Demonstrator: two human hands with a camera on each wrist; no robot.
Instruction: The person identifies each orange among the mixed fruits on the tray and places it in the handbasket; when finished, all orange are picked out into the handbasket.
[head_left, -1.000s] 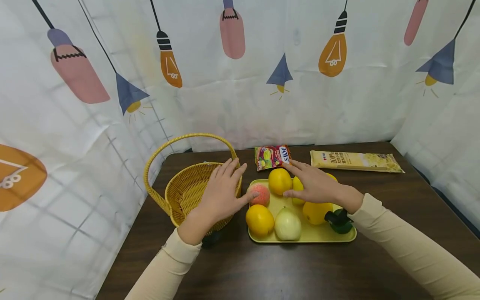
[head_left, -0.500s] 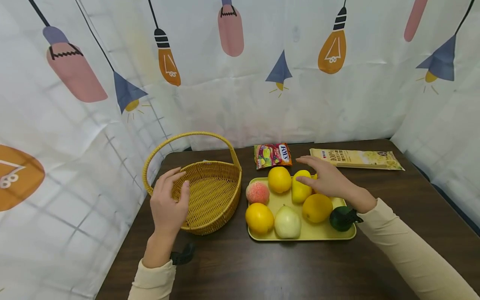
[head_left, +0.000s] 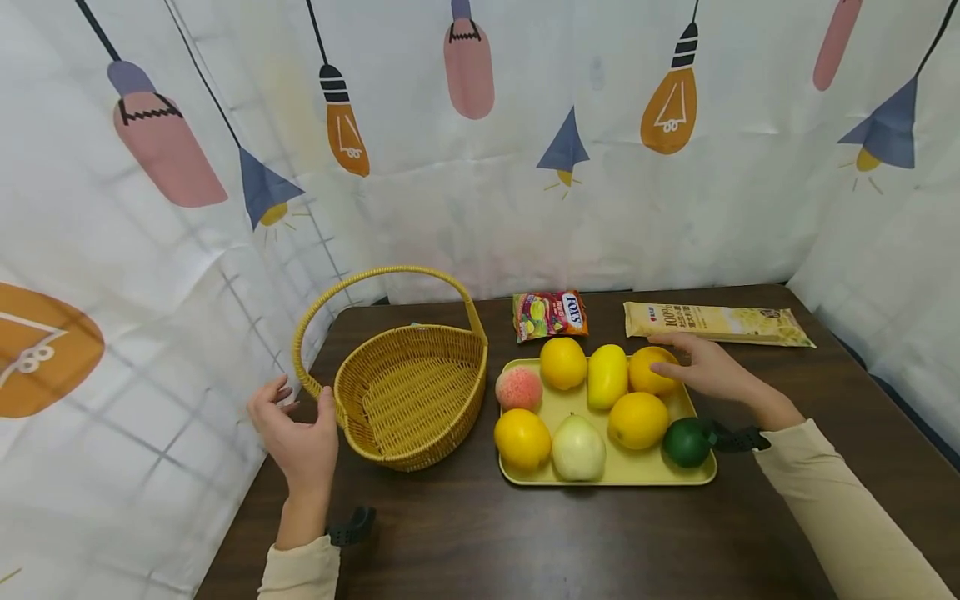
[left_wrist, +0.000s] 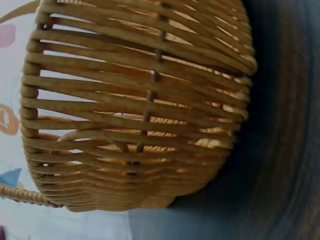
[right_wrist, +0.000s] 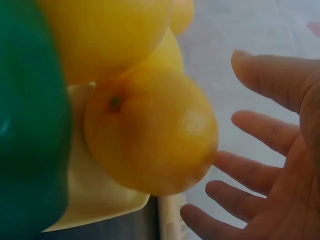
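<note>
A yellow wicker basket with a tall arched handle stands on the left of the table. Beside its left side is my left hand, fingers bent loosely and thumb at the foot of the handle. The basket's woven wall fills the left wrist view, where that hand is hidden. My right hand hovers over the back right corner of a yellow tray, around an orange. In the right wrist view the right hand has spread fingers close to the orange.
The tray also bears a peach, a pale green pear, a dark green fruit, an oblong yellow fruit and several round yellow-orange fruits. Behind it lie a FOX'S candy bag and a long yellow packet.
My left hand has moved left, from over the basket's right side to beside its left handle foot. My right hand has shifted right across the tray to the back right orange.
</note>
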